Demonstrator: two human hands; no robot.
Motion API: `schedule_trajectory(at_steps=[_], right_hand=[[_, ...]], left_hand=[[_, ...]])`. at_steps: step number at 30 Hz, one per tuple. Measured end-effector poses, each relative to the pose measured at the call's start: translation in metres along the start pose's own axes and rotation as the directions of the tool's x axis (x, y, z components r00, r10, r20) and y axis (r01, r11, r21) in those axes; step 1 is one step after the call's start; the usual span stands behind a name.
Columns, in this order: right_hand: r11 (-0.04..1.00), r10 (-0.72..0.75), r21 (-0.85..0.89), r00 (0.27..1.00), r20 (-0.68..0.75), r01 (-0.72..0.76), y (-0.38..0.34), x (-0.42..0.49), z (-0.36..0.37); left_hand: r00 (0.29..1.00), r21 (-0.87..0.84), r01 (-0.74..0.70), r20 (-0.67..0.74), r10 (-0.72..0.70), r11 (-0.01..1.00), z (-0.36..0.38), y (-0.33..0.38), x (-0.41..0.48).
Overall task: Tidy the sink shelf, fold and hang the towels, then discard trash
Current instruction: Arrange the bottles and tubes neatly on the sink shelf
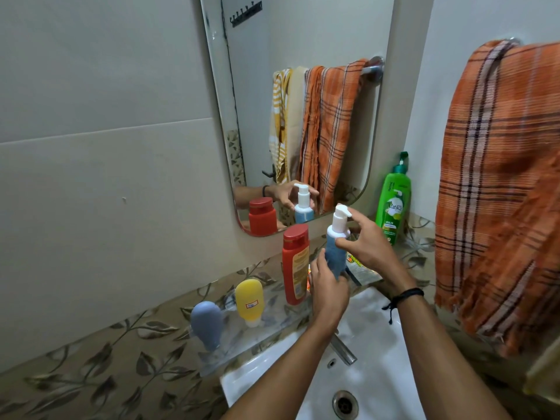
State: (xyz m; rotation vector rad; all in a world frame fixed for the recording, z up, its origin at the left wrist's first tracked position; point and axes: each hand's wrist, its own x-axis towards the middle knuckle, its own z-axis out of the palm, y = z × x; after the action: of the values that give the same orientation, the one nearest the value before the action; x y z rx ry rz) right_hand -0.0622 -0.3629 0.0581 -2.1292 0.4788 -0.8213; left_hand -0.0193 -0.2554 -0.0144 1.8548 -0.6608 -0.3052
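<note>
A blue pump bottle (335, 253) with a white pump head stands upright over the glass sink shelf (272, 338). My left hand (328, 291) grips its lower body. My right hand (368, 247) holds its white collar just under the pump. To its left stand a red bottle (295, 263), a yellow tube (249, 298) and a grey-blue tube (207, 324). A green pump bottle (393, 204) stands at the shelf's right end. An orange checked towel (500, 189) hangs bunched on the rail at right.
A wrapper or sachet (362, 269) lies on the shelf behind my right hand. The white sink (372, 359) with its tap (344, 348) and drain is directly below. A mirror (303, 110) above the shelf reflects the towels and bottles.
</note>
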Motion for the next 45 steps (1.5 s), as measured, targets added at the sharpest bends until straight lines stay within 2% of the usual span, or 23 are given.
schedule_trajectory(at_steps=[12,20,22,25,29,32,35,37,45], right_hand=[[0.999,-0.027,0.046,1.0,-0.01,0.028,0.012,-0.001,-0.005],[0.979,0.048,0.196,0.997,0.057,-0.058,0.022,-0.004,-0.019],[0.97,0.084,0.232,0.996,-0.021,-0.077,0.027,-0.007,-0.027],[0.966,0.13,0.248,0.964,-0.232,-0.07,0.036,-0.011,-0.036],[0.938,0.302,0.298,0.833,-0.463,-0.175,0.057,-0.004,-0.041],[0.94,0.342,0.194,0.784,-0.519,-0.282,0.07,0.001,-0.041],[0.918,0.334,-0.024,0.801,-0.497,-0.397,0.074,0.003,-0.036],[0.884,0.375,-0.081,0.803,-0.463,-0.46,0.074,0.007,-0.033],[0.822,0.386,-0.225,0.801,-0.457,-0.524,0.072,0.039,-0.028]], left_hand=[[1.0,0.04,-0.014,-0.025,0.015,0.999,0.009,-0.005,0.008],[0.998,0.058,-0.03,-0.044,0.033,0.998,0.01,-0.007,0.011],[0.998,0.059,-0.027,-0.051,0.03,0.998,0.009,-0.007,0.012],[0.998,0.064,-0.028,-0.045,0.031,0.998,0.009,-0.009,0.015],[0.998,0.086,-0.04,-0.041,0.044,0.995,0.01,-0.011,0.016],[0.997,0.093,-0.05,-0.053,0.055,0.994,0.012,-0.013,0.016],[0.996,0.09,-0.057,-0.067,0.064,0.994,0.013,-0.014,0.017],[0.995,0.083,-0.059,-0.072,0.065,0.995,0.013,-0.013,0.016],[0.996,0.084,-0.064,-0.064,0.07,0.994,0.009,-0.009,0.015]])
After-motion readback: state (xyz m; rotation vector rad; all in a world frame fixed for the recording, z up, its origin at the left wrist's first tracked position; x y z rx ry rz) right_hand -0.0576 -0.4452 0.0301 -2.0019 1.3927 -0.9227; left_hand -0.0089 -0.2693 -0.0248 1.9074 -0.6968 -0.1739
